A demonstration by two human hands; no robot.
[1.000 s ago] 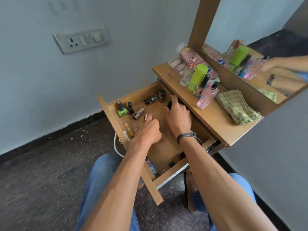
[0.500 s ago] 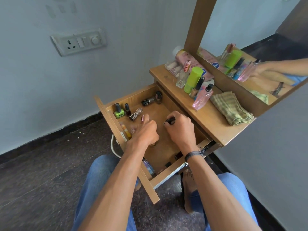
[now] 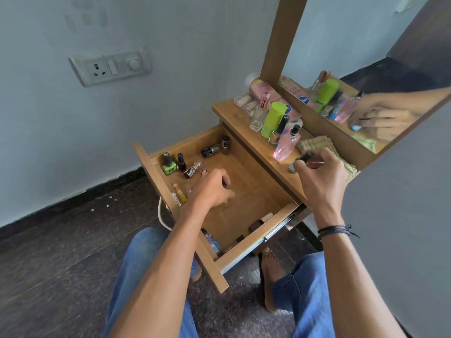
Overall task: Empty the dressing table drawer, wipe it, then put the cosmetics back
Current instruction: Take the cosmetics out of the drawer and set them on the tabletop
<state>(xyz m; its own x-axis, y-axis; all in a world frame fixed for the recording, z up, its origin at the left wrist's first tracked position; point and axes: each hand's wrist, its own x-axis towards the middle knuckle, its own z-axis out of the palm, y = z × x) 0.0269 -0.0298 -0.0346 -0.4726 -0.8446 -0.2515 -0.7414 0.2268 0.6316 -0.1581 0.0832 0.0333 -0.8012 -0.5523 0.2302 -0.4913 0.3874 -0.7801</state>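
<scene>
Now right hand holds small bottle above tabletop.

The open drawer stood before and below the surface. Nail-polish bottles lay in its far left corner. On the surface, bottles stood left of a folded cloth, before the mirror.

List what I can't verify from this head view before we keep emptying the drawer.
- What the left hand holds: its curled fingers hide it.
- Small bottle in the right hand: mostly covered and blurred.
- Items at the drawer's near corner: half hidden by its front wall.
- Labels on the table bottles: too small.
</scene>
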